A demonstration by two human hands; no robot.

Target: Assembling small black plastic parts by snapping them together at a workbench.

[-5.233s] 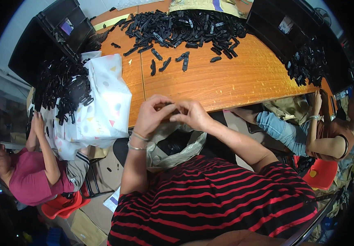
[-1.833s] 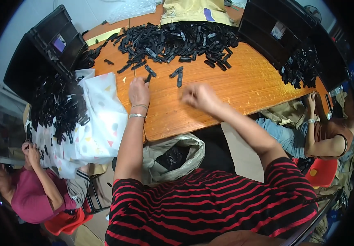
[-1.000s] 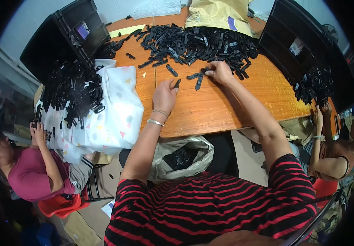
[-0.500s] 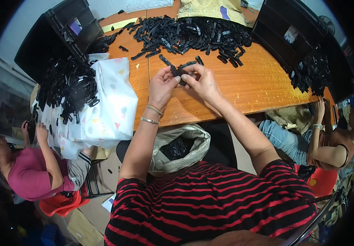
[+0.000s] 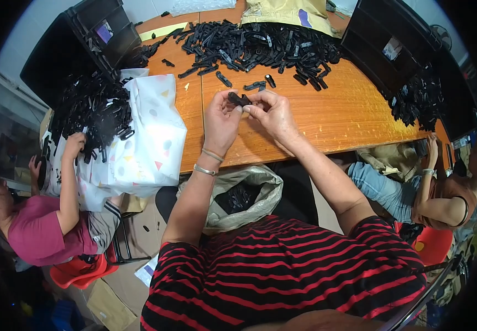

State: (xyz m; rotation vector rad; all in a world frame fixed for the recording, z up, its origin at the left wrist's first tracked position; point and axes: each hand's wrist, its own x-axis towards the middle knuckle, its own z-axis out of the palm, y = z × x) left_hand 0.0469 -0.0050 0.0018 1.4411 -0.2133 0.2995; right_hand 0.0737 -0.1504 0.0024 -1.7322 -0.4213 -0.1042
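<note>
Both my hands meet over the near part of the wooden table, pinching a small black plastic piece [image 5: 239, 100] between them. My left hand [image 5: 221, 120] grips its left end with thumb and fingers. At its right end, the fingertips of my right hand [image 5: 274, 113] are closed on it; they hide part of its shape. Just beyond my hands lie a few loose black plastic pieces [image 5: 255, 86]. Farther back a wide heap of similar pieces [image 5: 233, 47] spreads over the table [image 5: 332, 116]. Below the table edge an open pale woven sack [image 5: 274, 190] contains more dark pieces.
Black crates [image 5: 382, 49] stand at the far right and far left [image 5: 92, 38]. A white patterned sheet [image 5: 158, 132] covers the table's left part, under another black heap [image 5: 86, 107]. Seated people work at left [image 5: 40, 226] and right [image 5: 448, 198]. A tan bag [image 5: 288, 14] lies behind the pile.
My hands have turned the black piece, and my left hand has shifted slightly right and down. The person at left has reached one hand forward to the black heap.
</note>
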